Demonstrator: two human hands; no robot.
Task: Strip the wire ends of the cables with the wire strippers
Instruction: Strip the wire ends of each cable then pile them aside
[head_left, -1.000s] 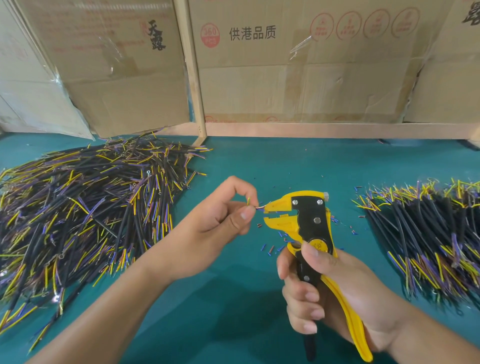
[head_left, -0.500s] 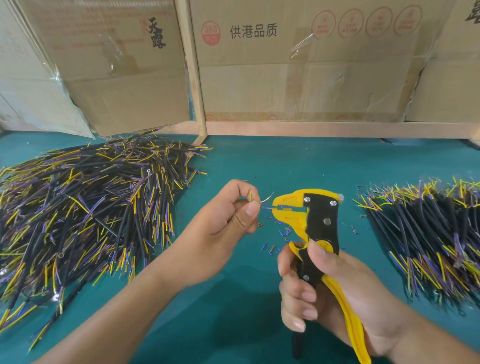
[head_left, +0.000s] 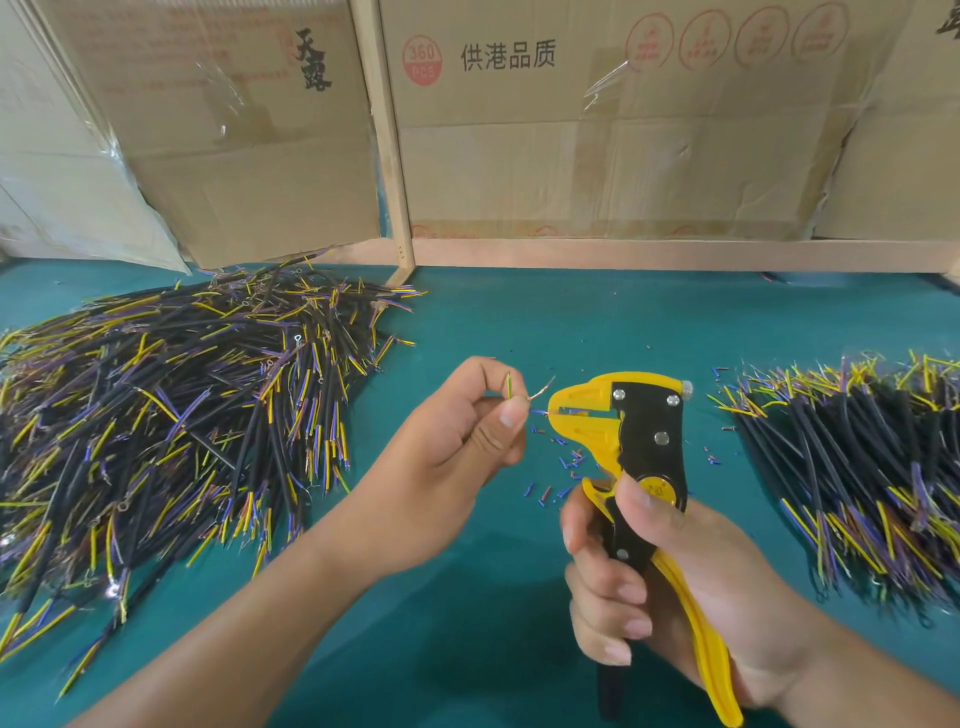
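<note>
Yellow-and-black wire strippers (head_left: 626, 441), upright in gripping right hand (head_left: 660, 587), face left toward the thin multicoloured cable end (head_left: 519, 392) pinched by left hand (head_left: 457, 441), blue core at their mouth. Heaps of cables far left (head_left: 171, 415) and right (head_left: 862, 467): likely supply and finished.

Yellow-black wire strippers (head_left: 631, 441) upright, blue wire end (head_left: 540, 412) in jaws

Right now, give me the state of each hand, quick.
Left hand: pinching the cable's wire ends between thumb and fingers.
Right hand: fingers curled round the wire strippers handles.
</note>
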